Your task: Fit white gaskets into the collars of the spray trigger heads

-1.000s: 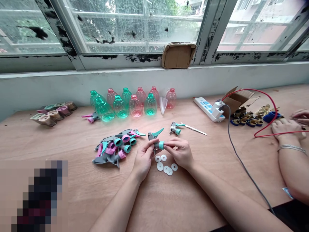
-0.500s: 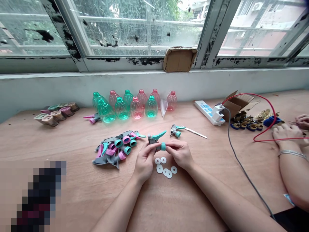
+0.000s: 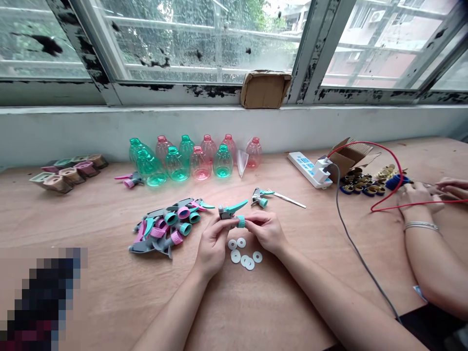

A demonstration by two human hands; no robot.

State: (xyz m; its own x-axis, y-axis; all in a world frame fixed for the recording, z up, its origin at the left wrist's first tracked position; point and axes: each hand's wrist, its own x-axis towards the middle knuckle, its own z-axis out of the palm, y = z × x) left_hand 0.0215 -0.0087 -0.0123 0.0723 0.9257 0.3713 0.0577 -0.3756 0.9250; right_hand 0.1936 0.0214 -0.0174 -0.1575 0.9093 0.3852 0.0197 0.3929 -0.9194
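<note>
A trigger spray head [image 3: 230,210] sits just above the white washers [image 3: 236,256], clenched by the left grip [image 3: 212,243] to steady it while the right grip [image 3: 266,231] pinches its teal collar [image 3: 241,222]. Loose spray heads [image 3: 164,229] lie heaped left of the washers on the plywood surface [image 3: 109,297].

The grey-and-teal trigger sprayer head [image 3: 231,210] was moulded from smooth, glossy plastic, and a matt finish was shown by the flat white round washers [image 3: 236,256]. The teal-tinted bottles [image 3: 176,165] were formed of clear, shiny plastic, while the pale plywood tabletop [image 3: 109,292] was left as smooth, unpainted wood.
</note>
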